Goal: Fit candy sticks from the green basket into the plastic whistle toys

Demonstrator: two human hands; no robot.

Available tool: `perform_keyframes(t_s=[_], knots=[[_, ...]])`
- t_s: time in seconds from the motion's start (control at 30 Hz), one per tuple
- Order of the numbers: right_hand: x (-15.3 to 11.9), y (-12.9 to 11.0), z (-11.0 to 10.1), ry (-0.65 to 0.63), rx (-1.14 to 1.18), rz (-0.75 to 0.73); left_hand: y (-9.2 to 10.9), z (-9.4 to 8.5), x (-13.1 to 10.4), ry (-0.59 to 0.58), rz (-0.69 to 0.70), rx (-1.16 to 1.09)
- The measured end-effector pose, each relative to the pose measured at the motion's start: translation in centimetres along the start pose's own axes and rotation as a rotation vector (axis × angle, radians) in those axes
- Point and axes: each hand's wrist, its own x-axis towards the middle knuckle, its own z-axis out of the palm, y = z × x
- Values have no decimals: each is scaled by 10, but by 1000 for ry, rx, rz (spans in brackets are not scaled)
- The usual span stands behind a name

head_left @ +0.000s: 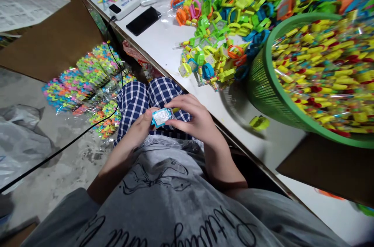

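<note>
Above my lap, my left hand (142, 124) holds a small blue-edged item (161, 117) with a pale printed face by its left end. My right hand (191, 116) curves around the item's right side, thumb and fingers close to its end, where a bit of yellow shows. Whether the right fingers grip anything there is too small to tell. On the white table (163, 50) to the right lies a heap of bright plastic watch-like toys (204, 29) in green, yellow, orange and blue.
A green basket (263, 83) full of small yellow wrapped pieces stands on the table's right. A black phone (143, 21) and a white device (124, 6) lie near the edge. Bagged colourful pieces (84, 79), a cardboard box (55, 40) and a cable are at the left.
</note>
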Motion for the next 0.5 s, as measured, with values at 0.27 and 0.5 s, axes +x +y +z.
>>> perform_keyframes(t_s=[0.27, 0.5], knots=[[-1, -22, -11, -61, -114, -25, 1, 1, 1, -24, 38, -50], [1, -26, -7, -86, -138, -22, 2, 1, -1, -11, 44, -25]])
